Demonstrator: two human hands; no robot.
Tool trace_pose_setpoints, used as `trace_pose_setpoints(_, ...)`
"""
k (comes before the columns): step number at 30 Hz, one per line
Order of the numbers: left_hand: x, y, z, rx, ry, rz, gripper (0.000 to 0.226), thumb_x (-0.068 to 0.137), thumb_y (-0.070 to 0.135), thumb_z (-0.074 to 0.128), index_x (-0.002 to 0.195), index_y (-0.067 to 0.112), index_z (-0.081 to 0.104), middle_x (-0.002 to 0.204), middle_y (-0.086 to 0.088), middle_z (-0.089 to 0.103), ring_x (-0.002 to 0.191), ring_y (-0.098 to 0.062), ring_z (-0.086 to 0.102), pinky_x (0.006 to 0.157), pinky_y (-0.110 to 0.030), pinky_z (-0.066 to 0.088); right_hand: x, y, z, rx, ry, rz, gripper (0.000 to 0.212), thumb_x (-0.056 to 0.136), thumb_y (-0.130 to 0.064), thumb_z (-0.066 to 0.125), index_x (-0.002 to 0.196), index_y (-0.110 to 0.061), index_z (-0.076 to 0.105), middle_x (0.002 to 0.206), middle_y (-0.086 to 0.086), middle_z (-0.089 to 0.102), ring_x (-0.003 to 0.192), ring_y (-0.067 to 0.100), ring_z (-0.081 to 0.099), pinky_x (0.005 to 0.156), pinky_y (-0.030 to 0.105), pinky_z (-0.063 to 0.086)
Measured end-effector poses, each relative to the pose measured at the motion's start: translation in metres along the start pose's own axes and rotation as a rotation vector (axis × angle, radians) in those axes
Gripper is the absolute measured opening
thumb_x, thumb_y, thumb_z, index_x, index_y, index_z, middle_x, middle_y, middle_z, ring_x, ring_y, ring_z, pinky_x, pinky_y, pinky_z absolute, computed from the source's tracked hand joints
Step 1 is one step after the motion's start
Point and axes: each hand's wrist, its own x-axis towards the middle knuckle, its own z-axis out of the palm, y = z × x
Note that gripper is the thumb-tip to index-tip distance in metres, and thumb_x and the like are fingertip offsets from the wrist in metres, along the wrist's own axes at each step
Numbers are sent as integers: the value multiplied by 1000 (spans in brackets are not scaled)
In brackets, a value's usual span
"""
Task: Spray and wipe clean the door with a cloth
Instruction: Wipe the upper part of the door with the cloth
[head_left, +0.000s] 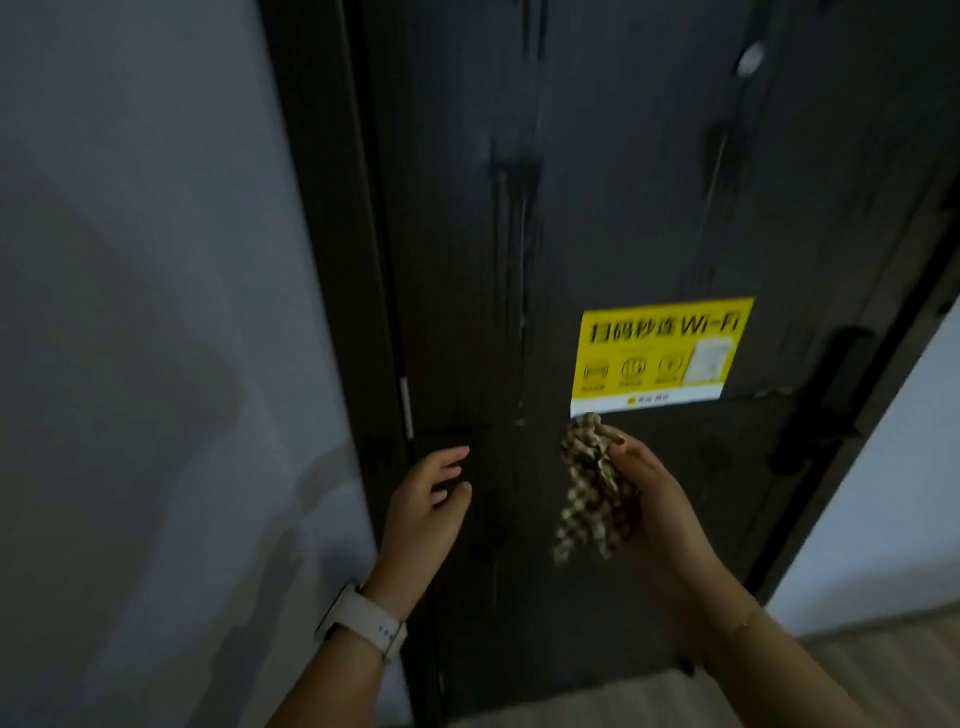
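Observation:
A dark door (597, 208) fills the middle of the view, with wet streaks running down its upper panel. My right hand (654, 499) holds a bunched brown-and-cream checked cloth (592, 483) just in front of the door, below a yellow Wi-Fi sticker (657, 356). My left hand (431, 499) hovers near the door's left edge, fingers apart and empty, with a white watch on its wrist. No spray bottle is in view.
A pale wall (156, 364) stands left of the dark door frame (343, 260). A black handle and lock (826, 395) sits at the door's right edge, a round peephole (750, 58) near the top. Light wooden floor (857, 665) shows at bottom right.

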Motion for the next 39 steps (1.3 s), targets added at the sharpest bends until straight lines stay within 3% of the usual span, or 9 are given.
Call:
trace_pose_setpoints(5,64,91,-26,94,56,289,41,93,12,57,120,42,52,125,26,48,120,6,46,104,-24,41,38,-96,43,-25,-102,-241,28,93,-11,55,119,-11,66,117,15,68,108,29,64,77,32,54)
trace_pose_setpoints(11,149,201,-70,275,295,635,41,92,12,58,127,34,52,130,25,44,127,5,38,106,-20,31,91,-215,108,-241,-173,-682,22,89,-3,63,109,-9,69,96,0,73,85,4,68,72,15,52)
trace_pose_setpoints(16,204,284,-102,346,458,823,48,95,13,55,139,25,43,140,14,40,132,-1,34,108,-23,29,155,-300,149,-511,-176,-1085,23,87,-7,69,105,-22,71,102,-9,68,97,1,64,86,18,51)
trace_pose_setpoints(20,253,334,-128,753,669,1006,46,94,22,55,139,16,46,148,-3,40,140,-20,31,116,-41,21,196,-359,178,-612,13,-1403,23,87,-10,69,109,-19,71,103,-9,62,93,-8,57,85,6,44)
trace_pose_setpoints(24,292,356,-154,1081,801,978,48,96,33,49,141,16,44,153,-9,34,143,-27,27,119,-53,11,227,-389,199,-637,139,-1496,22,90,-16,67,111,-12,71,109,-6,57,104,7,55,97,23,47)
trace_pose_setpoints(26,304,354,-159,1143,834,967,49,98,38,40,144,18,41,155,-9,32,144,-26,27,119,-54,10,238,-379,206,-737,156,-1583,21,90,-19,67,109,-13,72,109,-8,51,109,13,50,97,20,43)
trace_pose_setpoints(30,311,347,-161,1141,892,1006,54,96,43,35,144,20,39,155,-5,33,143,-22,28,120,-51,10,245,-309,196,-977,-126,-1807,19,90,-19,63,104,-12,73,106,-10,49,102,4,46,88,7,34)
trace_pose_setpoints(34,312,347,-161,1155,933,1012,54,97,44,33,145,20,37,155,-5,32,143,-22,28,120,-49,9,246,-288,169,-1180,-347,-1885,22,92,-18,57,103,-9,73,97,3,57,88,14,53,72,22,44)
trace_pose_setpoints(39,315,347,-162,1150,941,1023,55,96,45,33,145,21,38,154,-5,33,143,-22,29,120,-49,9,241,-378,210,-864,52,-1722,36,86,-14,69,121,-13,61,112,-5,58,101,7,55,91,20,48)
